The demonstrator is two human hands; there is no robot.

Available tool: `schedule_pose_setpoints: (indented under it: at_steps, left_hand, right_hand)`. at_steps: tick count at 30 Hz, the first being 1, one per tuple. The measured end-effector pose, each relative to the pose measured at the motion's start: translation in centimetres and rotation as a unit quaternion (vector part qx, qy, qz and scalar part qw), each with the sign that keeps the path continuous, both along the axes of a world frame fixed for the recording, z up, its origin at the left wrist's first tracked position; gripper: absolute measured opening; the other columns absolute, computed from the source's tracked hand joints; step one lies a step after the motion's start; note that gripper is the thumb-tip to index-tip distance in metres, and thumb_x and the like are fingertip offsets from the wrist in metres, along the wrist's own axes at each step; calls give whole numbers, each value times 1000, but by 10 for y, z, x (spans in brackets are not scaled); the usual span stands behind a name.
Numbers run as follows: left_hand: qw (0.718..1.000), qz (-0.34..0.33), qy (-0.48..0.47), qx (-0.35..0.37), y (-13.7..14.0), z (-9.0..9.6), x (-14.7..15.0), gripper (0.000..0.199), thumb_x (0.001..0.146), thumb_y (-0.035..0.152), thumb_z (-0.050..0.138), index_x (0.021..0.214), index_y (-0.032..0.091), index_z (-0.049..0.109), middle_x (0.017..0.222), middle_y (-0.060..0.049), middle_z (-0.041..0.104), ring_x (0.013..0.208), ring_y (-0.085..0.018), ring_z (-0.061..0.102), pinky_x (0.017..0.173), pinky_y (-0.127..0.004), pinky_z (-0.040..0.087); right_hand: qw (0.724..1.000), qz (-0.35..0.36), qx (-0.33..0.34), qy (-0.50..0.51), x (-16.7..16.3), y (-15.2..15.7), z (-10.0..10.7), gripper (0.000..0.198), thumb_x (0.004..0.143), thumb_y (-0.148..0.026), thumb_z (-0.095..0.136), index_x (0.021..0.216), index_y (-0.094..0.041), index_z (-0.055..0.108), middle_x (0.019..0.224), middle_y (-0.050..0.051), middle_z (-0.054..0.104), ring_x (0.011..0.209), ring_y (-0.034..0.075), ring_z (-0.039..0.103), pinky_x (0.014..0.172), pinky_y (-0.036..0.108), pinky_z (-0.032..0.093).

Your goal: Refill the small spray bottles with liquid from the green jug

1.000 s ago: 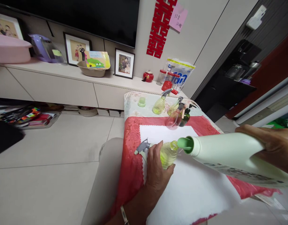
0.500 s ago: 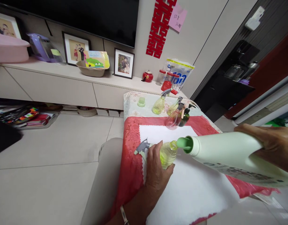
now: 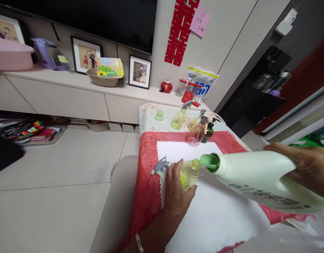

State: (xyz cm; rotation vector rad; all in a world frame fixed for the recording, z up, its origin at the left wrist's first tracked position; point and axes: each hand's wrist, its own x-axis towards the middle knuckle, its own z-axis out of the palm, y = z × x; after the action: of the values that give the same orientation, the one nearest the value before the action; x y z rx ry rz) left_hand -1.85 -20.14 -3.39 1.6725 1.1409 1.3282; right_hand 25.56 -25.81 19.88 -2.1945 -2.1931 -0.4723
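While a person worked at a counter (image 3: 147,117) spread with a red cloth (image 3: 148,168) and a white mat (image 3: 222,211), I watched both hands from within the room. The left grip (image 3: 176,193) was partly curled around a small see-through yellow-green bottle (image 3: 188,174), fingers along its far side and thumb on the near side; its uncovered mouth faced up and toward the person's right. Because that grip hid the base, I could not tell whether the bottle stood upright or leaned. The right grip (image 3: 311,165) was wrapped about the handle of a large pale green jug (image 3: 256,168), though most of its fingers were out of sight. Held nearly sideways above the mat, the jug had its long axis running leftward from the right grip, so that its green spout (image 3: 209,161) pointed at the small bottle. Spout and mouth were just beside each other; whether they touched, or any liquid ran, I could not make out. The left grip was nearer to this meeting place, the right well apart at the jug's other end. A grey spray head (image 3: 162,164) lay beside the left grip, away from the jug. Farther back stood a green cap (image 3: 159,115) and a pink spray bottle (image 3: 195,137).
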Motion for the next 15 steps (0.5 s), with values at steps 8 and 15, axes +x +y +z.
schedule_pose_setpoints:
  at_steps: [8,15]
  left_hand:
    - [1000,-3,6,-10,2,-7,-1,82,67,5,70,142,21,42,132,-13,54,129,-34,52,112,-59,42]
    - [1000,18,8,12,3,-15,-1,77,69,9,66,141,22,43,132,-13,56,127,-33,54,108,-56,47]
  right_hand:
    - [866,-235,171,406,-3,-15,-20,47,49,-41,70,92,-21,72,83,2,71,66,22,67,49,23,52]
    - [692,-224,266,633,-12,-19,-86,34,37,-27,82,64,-20,63,69,3,68,60,21,62,58,31,56]
